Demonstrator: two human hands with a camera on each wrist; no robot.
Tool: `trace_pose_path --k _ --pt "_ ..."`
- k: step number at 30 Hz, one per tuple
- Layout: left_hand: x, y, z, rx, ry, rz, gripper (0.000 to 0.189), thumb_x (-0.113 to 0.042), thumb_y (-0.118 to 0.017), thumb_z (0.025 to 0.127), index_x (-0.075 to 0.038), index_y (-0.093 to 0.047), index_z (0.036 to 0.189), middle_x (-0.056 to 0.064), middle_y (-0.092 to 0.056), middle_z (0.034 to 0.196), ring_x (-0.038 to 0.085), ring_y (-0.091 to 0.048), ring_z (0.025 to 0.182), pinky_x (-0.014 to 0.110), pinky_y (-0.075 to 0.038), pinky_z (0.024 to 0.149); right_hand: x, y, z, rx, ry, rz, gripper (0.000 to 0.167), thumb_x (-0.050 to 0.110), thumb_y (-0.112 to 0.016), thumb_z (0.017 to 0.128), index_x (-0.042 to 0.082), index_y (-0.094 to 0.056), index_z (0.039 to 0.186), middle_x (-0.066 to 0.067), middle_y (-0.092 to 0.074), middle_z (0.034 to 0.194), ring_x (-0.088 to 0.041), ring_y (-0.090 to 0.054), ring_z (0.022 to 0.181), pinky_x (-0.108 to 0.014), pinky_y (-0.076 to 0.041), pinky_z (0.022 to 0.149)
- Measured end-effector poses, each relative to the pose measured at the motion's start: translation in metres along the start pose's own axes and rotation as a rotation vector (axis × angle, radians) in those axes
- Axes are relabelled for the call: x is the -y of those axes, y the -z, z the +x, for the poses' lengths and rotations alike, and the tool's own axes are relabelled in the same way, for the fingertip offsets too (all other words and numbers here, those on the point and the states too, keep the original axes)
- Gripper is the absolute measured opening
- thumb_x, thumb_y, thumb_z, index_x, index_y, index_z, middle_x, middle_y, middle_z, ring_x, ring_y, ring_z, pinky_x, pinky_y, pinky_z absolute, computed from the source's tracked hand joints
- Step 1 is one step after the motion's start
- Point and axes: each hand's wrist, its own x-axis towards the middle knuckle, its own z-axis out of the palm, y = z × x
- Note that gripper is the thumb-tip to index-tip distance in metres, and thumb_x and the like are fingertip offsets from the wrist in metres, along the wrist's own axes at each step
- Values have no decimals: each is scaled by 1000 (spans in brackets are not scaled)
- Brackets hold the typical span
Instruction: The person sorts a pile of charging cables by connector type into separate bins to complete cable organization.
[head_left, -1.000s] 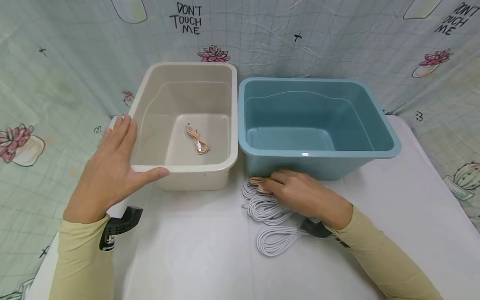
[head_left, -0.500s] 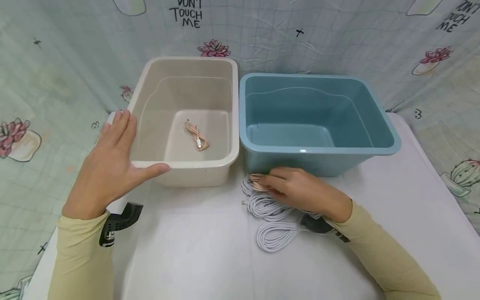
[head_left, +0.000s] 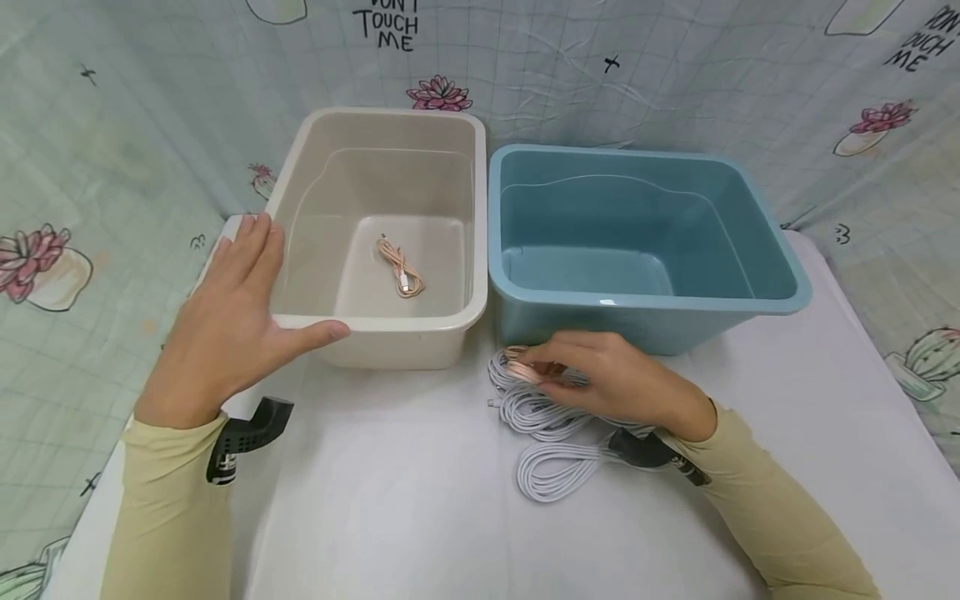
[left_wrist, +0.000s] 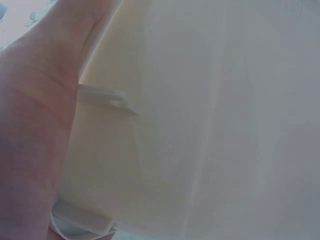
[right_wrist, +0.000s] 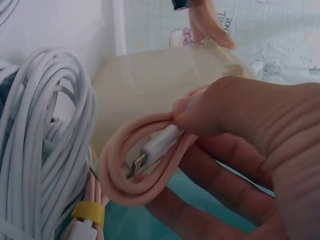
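My right hand (head_left: 615, 375) pinches a coiled peach-coloured charging cable (right_wrist: 142, 160) between thumb and fingers. Its white plug with a metal tip shows in the right wrist view. Beneath lie several coiled white cables (head_left: 540, 412), with a separate white loop (head_left: 551, 475) nearer the front. Another peach cable with a yellow tie (right_wrist: 90, 212) lies beside the white coils. My left hand (head_left: 225, 325) rests with straight fingers on the left rim of the beige bin (head_left: 390, 342), its thumb along the front rim. On that bin's floor sits a coiled peach cable (head_left: 401, 268).
A blue bin (head_left: 600, 325) stands right of the beige one, just behind the cable pile. Both stand on a table with a white cover (head_left: 390, 500). A printed cloth (head_left: 555, 75) hangs behind and at the sides.
My right fingers have drawn up slightly from the pile, and the peach cable now shows more clearly in their pinch. My left hand keeps its place on the beige bin.
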Motion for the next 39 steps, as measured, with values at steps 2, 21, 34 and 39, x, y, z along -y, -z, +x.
trace_pose_path --k 2,21,34,39 --pt "0 1 0 -9 -8 4 129 -66 -81 77 -4 -12 166 19 -8 175 39 -9 164 48 -3 137 1 1 1 -6 -9 18 45 -2 -83 78 11 -71 120 4 -73 95 -8 -66 79 -17 -56 68" --pt "-3 4 3 -19 -17 13 128 -67 -80 77 -1 -15 165 22 -10 174 40 -10 163 51 -6 137 21 19 25 29 17 95 44 0 -82 81 13 -72 122 6 -75 98 -2 -71 84 -12 -59 73" --pt "-2 0 1 -8 -5 -2 129 -66 -81 77 -1 -13 165 21 -7 174 40 -9 164 50 -5 137 36 38 46 100 82 92 36 5 -80 86 14 -72 119 8 -73 97 0 -66 84 -13 -59 72" --pt "0 0 0 -14 -2 -8 129 -65 -81 77 -1 -12 165 21 -8 174 40 -10 163 49 -5 137 43 46 55 109 109 83 33 5 -81 85 13 -72 116 7 -73 96 0 -66 82 -10 -57 71"
